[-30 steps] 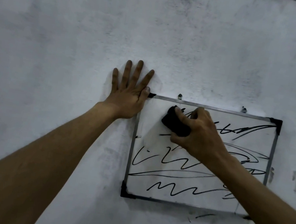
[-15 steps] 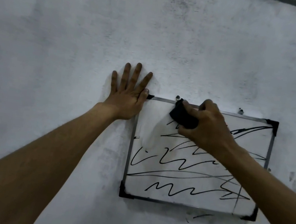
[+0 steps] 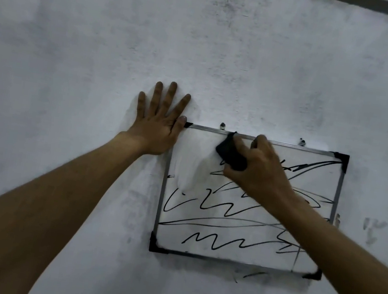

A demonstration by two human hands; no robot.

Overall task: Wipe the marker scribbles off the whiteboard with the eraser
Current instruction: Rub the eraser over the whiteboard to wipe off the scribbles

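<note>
The right hand [image 3: 260, 167] grips the black eraser [image 3: 230, 155], pressing it on the whiteboard [image 3: 235, 253] just under the top frame edge. The left hand [image 3: 159, 126] lies flat, fingers spread, on the wall [image 3: 76, 53], thumb seemingly touching the board's top-left corner. Scribbles [image 3: 211, 244] cover the lower board.

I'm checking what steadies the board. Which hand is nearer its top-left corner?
Left. The left hand lies flat on the wall, thumb touching that corner; the right hand grips the eraser further right, at the whiteboard's top edge.
</note>
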